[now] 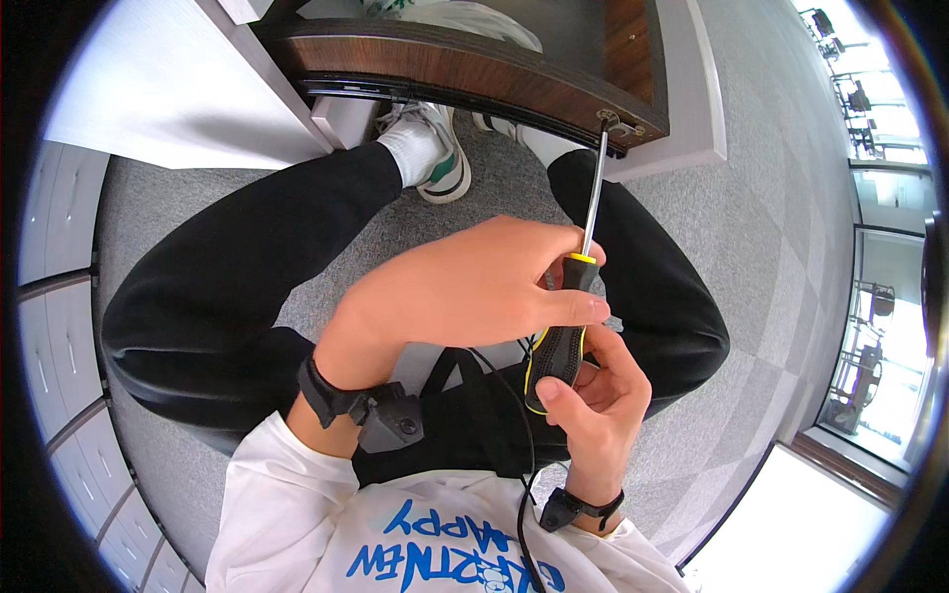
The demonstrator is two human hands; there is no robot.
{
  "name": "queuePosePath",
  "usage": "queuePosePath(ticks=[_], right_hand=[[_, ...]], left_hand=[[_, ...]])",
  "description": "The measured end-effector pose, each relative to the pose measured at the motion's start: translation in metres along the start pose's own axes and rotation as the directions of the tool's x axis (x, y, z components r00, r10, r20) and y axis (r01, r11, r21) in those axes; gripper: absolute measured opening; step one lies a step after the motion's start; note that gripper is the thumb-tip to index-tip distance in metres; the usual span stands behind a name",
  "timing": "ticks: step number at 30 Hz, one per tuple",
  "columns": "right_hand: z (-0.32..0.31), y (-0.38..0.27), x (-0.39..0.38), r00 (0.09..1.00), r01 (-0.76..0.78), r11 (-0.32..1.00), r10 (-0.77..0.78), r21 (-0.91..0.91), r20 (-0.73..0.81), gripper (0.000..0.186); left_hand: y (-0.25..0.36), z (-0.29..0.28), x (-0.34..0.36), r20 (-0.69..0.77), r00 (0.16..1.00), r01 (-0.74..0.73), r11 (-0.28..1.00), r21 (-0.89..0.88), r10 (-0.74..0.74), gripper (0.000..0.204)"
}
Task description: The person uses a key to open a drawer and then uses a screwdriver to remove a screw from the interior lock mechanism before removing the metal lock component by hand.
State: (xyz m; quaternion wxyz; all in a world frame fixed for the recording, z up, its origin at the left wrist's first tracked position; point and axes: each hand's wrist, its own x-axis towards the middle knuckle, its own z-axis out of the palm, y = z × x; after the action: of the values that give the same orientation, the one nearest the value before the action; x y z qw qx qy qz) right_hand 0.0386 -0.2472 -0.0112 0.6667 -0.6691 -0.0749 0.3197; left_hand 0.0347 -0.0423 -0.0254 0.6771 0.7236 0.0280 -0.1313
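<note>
Both hands are closed round one screwdriver (560, 344) with a black and yellow handle and a long metal shaft. My left hand (474, 282) pinches the front of the handle by the yellow collar, a finger lying beside the shaft. Lower down, my right hand (603, 400) grips the rear of the handle between thumb and fingers. The shaft points away from me, its tip at a small metal bracket (619, 125) on the corner of a dark wood drawer (445, 61). Whether the tip sits in a screw is too small to tell.
A black slide rail (395, 91) runs under the drawer's edge. White cabinet panels flank it, one at the left (188, 99) and one at the right (697, 89). A clear plastic bag (465, 18) lies inside the drawer. My legs spread on grey carpet (761, 287); a thin black cable (527, 474) hangs before my shirt.
</note>
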Motion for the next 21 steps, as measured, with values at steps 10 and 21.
queuePosePath(ticks=[10,21], right_hand=[[-0.006,0.011,0.0,0.997,0.057,0.995,-0.061,-0.079,-0.052,0.057],[-0.028,0.005,-0.001,0.969,-0.144,0.979,0.109,0.146,0.224,0.058]], left_hand=[[-0.008,0.008,0.007,0.037,0.998,0.054,0.972,-0.227,-0.047,0.044],[-0.019,-0.002,0.008,0.083,0.989,-0.053,0.81,-0.584,0.124,0.052]])
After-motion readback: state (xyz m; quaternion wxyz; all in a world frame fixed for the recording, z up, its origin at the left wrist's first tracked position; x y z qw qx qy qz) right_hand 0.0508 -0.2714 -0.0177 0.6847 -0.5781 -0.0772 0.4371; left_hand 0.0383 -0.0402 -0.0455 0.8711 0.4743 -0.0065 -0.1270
